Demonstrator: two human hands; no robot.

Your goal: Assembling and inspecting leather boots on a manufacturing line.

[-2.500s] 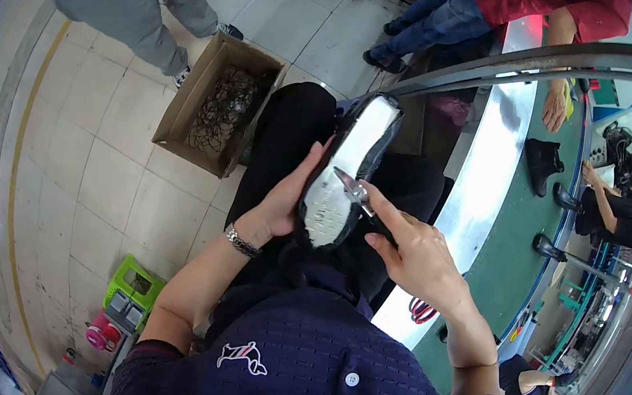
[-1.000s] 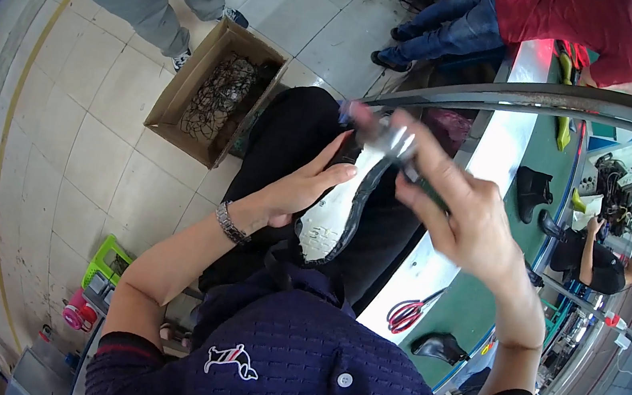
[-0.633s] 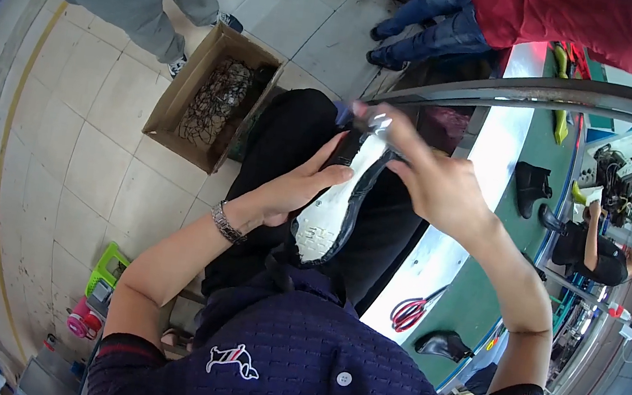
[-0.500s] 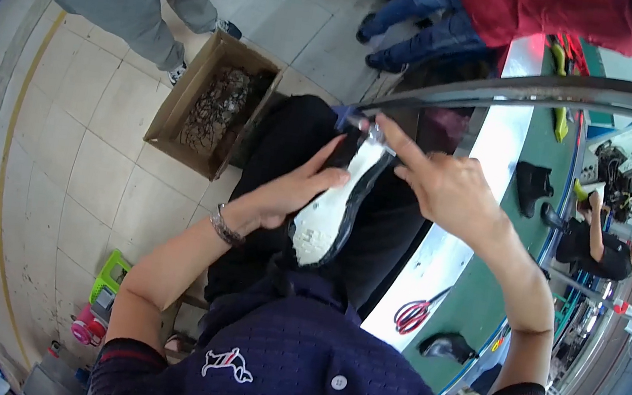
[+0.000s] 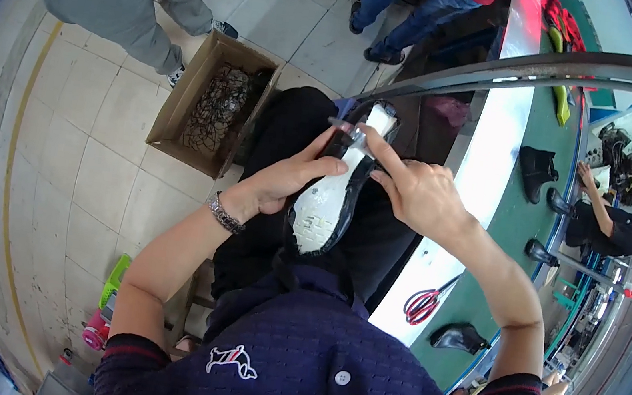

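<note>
I hold a black shoe point(image 5: 327, 207) with a white sole over my lap, sole up and toe pointing away from me. My left hand point(image 5: 286, 181) grips its left side around the middle, thumb on the sole. My right hand point(image 5: 414, 191) is at the toe end, fingers pinched on a thin grey tool point(image 5: 348, 129) that lies against the front of the sole, index finger stretched along it. A metal bracelet point(image 5: 223, 213) sits on my left wrist.
An open cardboard box point(image 5: 212, 106) of dark scraps stands on the tiled floor to my left. The green worktable point(image 5: 522, 226) on my right carries red-handled scissors point(image 5: 424, 303) and black shoes point(image 5: 460, 337). A seated co-worker point(image 5: 611, 227) works across it; two people stand beyond.
My right hand with the tool has moved from the middle of the sole up to the toe end. My left hand keeps its grip on the shoe.
</note>
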